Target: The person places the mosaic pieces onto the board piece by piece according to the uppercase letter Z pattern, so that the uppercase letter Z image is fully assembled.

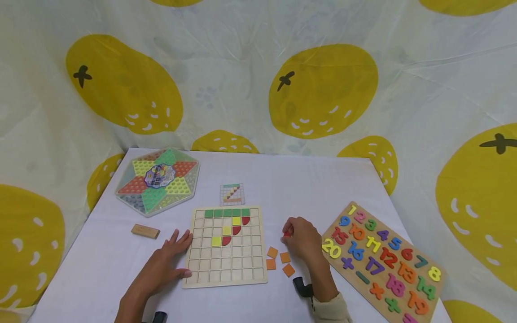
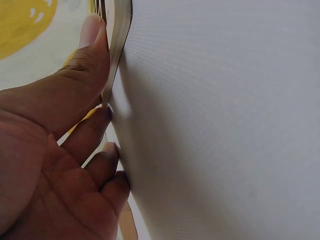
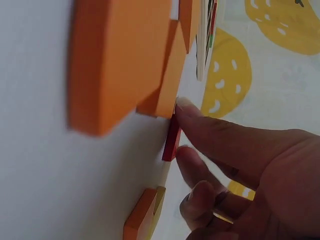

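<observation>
A wooden grid board holds a row of green tiles at the top. Below it, yellow squares and red quarter-round pieces step down to the left. My left hand rests along the board's left edge with fingers spread; in the left wrist view the thumb lies against its side. Right of the board, my right hand pinches a small red piece between thumb and finger, low over the table. Several orange tiles lie between that hand and the board.
A small pattern card lies behind the board. At the back left is a hexagonal Chinese checkers board, with a wooden block in front of it. A number puzzle board fills the right side. A patterned curtain hangs behind.
</observation>
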{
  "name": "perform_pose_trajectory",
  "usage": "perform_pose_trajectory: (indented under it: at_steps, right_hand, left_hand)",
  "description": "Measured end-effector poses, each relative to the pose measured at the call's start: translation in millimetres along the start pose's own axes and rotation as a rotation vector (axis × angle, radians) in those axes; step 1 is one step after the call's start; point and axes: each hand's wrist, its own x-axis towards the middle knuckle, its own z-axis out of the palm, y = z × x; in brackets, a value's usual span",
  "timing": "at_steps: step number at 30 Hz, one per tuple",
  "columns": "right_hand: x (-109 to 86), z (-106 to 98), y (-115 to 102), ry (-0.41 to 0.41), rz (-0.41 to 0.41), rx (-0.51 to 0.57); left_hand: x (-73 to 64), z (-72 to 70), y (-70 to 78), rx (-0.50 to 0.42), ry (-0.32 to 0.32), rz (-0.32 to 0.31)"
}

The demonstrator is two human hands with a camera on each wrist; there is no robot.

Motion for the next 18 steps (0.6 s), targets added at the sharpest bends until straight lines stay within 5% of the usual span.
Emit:
perform_pose_trajectory:
  at_steps: [4,10,18]
  right_hand:
    - [-0.3,1.1,-2.3,0.003,-0.035,0.008]
    - [-0.9,-2.6,1.0,0.038,0.038,-0.018]
    - [-2.5,-3.4,-2.3,-0.062,-0.015,0.044]
  left_hand:
    - [-1.1,-0.4,-0.5,0.002,0.007,0.021]
    - [-1.8,-0.3,-0.6,-0.004,0.001,0.016]
    - [-0.7,0.3,1.2,0.002,-0.005,-0.005]
